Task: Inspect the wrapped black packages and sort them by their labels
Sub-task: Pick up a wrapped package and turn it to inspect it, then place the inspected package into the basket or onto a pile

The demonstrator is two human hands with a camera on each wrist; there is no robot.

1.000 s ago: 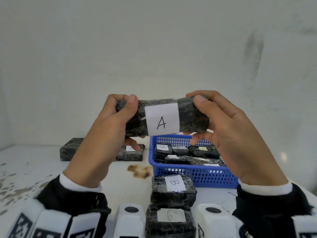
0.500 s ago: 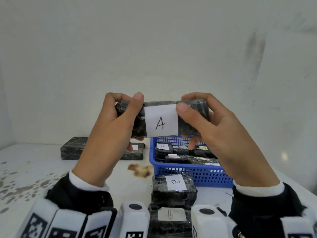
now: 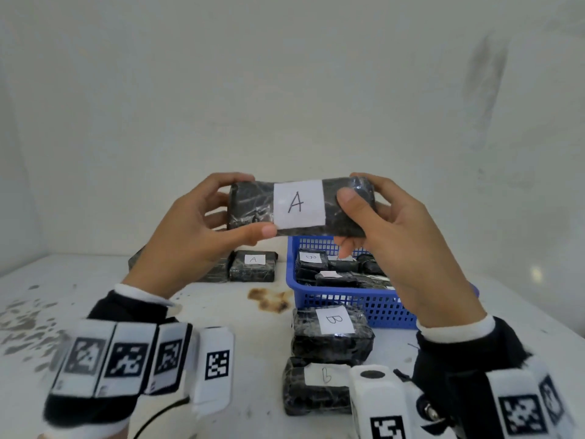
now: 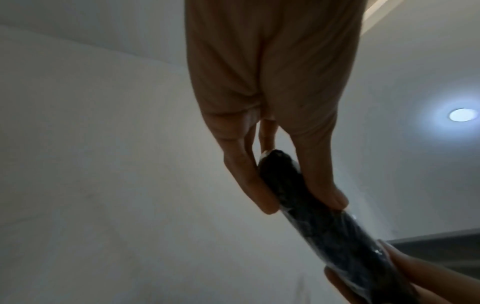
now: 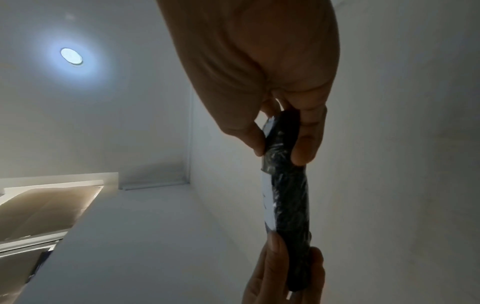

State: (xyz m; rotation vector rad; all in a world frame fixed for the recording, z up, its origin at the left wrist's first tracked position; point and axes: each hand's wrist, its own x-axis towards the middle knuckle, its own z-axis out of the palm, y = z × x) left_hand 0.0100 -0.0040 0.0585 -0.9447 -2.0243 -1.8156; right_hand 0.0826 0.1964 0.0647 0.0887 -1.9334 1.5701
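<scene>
Both hands hold one wrapped black package (image 3: 300,206) up in the air above the bench (image 3: 95,296), level, its white label marked A (image 3: 299,204) facing the head camera. The left hand (image 3: 186,236) pinches the package's left end, thumb beneath and fingers over the top; the right hand (image 3: 408,236) pinches the right end, thumb on the front. Below, a blue basket (image 3: 364,307) holds more packages, and two packages labelled B (image 3: 332,337) lie just before it.

A stained white table (image 3: 95,299) carries a blue basket (image 3: 364,308), two A-side packages (image 3: 253,267) and two B-labelled packages (image 3: 329,340).
</scene>
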